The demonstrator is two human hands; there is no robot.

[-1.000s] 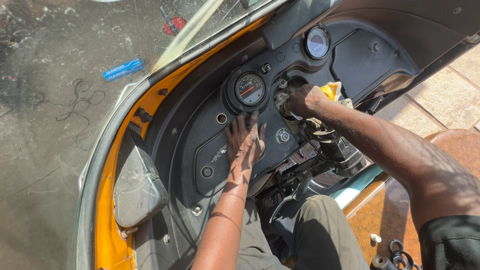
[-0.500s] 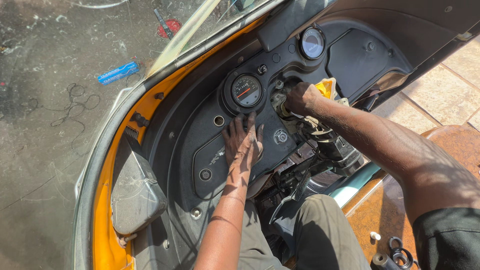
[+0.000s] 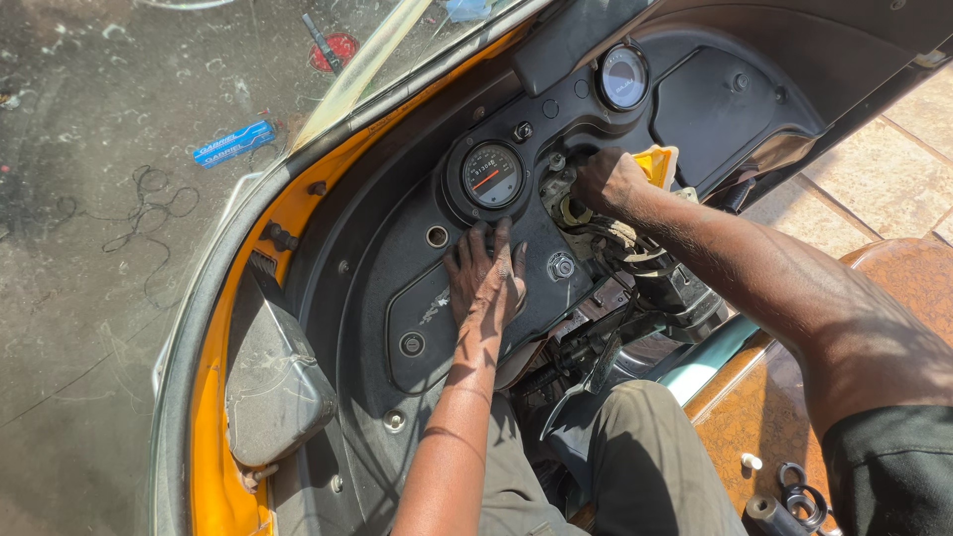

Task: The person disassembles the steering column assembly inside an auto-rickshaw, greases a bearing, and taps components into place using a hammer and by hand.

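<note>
Left hand (image 3: 486,278) flat on black dashboard (image 3: 397,258); right hand (image 3: 608,181) grips beside the gauge (image 3: 493,175).

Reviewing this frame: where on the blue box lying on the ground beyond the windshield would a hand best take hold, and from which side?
Across its narrow width, near the middle. The blue box is a long, flat carton lying on the ground, tilted slightly, with both long edges free, so a grip from above over those edges looks soundest. It lies outside the windshield, away from the left hand and right hand, both at the dashboard.
</note>
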